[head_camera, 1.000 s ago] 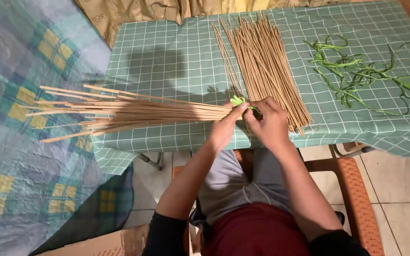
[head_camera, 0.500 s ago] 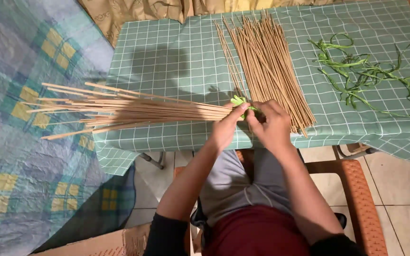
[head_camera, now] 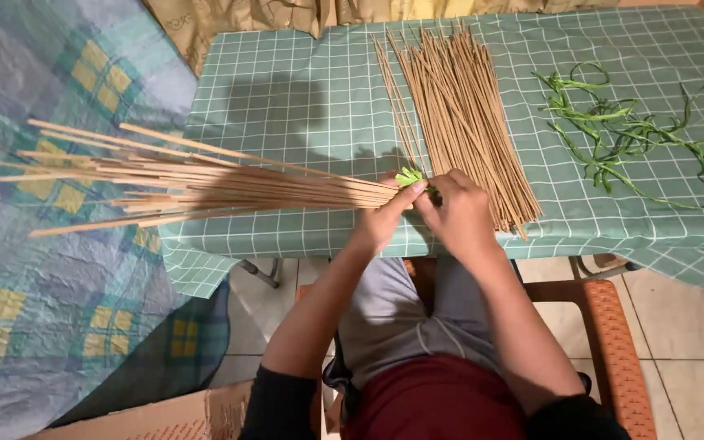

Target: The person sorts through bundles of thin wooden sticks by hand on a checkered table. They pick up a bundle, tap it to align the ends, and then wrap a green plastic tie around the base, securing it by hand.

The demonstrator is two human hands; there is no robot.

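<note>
Green checked cloth point(head_camera: 287, 106) covers the table; at its near edge a bundle point(head_camera: 205, 181) of sticks fans out past the left edge. Left hand point(head_camera: 380, 222) pinches its gathered end, right hand point(head_camera: 459, 213) closes on the green strip point(head_camera: 409, 176) there, seemingly binding it. Loose sticks point(head_camera: 458, 114) and more strips point(head_camera: 621, 130) lie rightward.

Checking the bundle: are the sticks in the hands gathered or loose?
Gathered at one end: both hands pinch the sticks beside a green strip; far ends fan apart.
</note>
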